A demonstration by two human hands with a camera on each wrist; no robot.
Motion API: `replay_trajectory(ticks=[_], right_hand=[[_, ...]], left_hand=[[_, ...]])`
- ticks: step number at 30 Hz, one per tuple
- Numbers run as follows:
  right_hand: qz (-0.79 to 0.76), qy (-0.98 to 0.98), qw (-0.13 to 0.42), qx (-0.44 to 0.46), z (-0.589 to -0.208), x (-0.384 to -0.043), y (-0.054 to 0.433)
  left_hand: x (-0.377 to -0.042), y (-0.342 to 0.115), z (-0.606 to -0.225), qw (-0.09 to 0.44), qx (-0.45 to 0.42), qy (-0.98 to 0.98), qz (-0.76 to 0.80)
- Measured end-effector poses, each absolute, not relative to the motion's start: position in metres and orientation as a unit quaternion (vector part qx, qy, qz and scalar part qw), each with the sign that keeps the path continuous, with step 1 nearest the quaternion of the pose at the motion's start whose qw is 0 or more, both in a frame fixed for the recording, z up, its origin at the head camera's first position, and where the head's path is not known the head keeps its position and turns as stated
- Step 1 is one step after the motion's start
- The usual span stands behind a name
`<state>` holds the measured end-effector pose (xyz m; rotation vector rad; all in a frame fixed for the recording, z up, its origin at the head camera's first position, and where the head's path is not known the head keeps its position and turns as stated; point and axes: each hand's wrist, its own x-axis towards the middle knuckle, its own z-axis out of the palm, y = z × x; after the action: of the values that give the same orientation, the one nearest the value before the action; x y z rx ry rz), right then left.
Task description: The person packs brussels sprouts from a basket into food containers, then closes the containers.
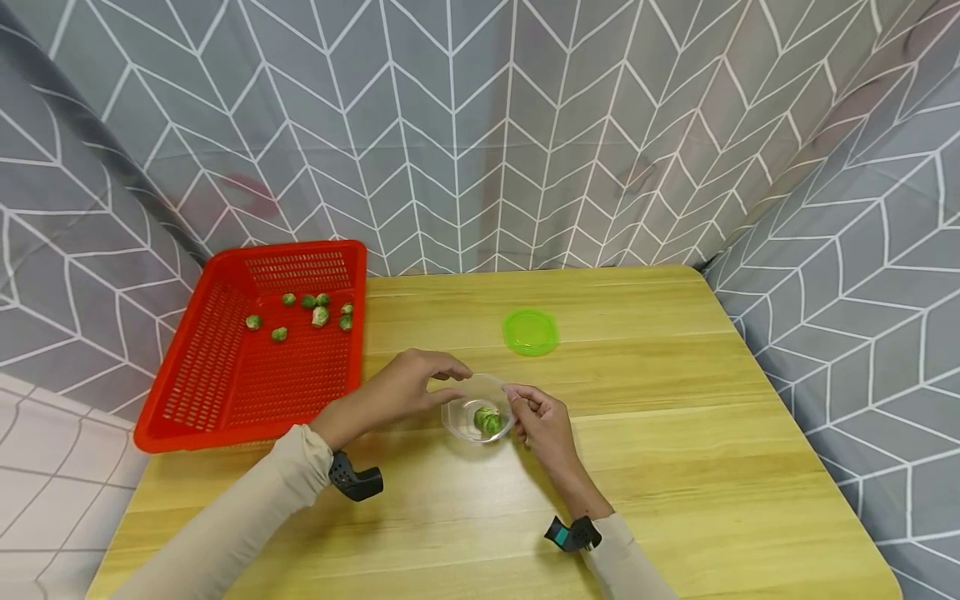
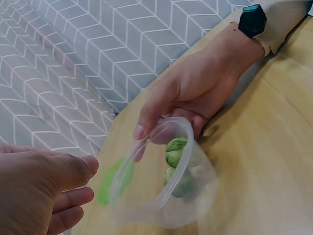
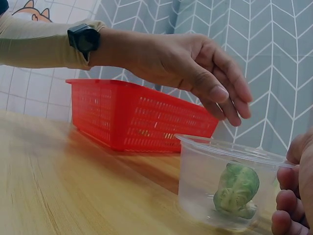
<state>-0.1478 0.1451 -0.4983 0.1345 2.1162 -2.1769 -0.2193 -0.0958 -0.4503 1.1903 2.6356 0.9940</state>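
Note:
A clear round plastic tub stands on the wooden table, with a green Brussels sprout inside. At the tub's right side, my right hand pinches the rim between thumb and fingers. My left hand hovers over the left edge of the tub, its fingers loosely bent and apart from the thumb. The right wrist view shows nothing between the left hand's fingers, which are above the rim. Behind the tub lies a green plastic lid, flat on the table.
To the left, a red perforated plastic basket holds several Brussels sprouts toward its far end. The wooden table extends to the right of the hands. Grey patterned curtains hang behind it and on both sides.

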Motion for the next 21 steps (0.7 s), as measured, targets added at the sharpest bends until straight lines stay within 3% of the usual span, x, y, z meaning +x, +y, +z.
replay_trajectory(ticks=[13, 21], right_hand=[[-0.715, 0.696, 0.047, 0.045, -0.499, -0.148, 0.145], [-0.719, 0.692, 0.03, 0.052, -0.522, -0.154, 0.146]], left_hand=[[-0.232, -0.133, -0.435, -0.028, 0.362, 0.874, 0.324], [-0.234, -0.159, -0.426, -0.015, 0.309, 0.887, 0.342]])
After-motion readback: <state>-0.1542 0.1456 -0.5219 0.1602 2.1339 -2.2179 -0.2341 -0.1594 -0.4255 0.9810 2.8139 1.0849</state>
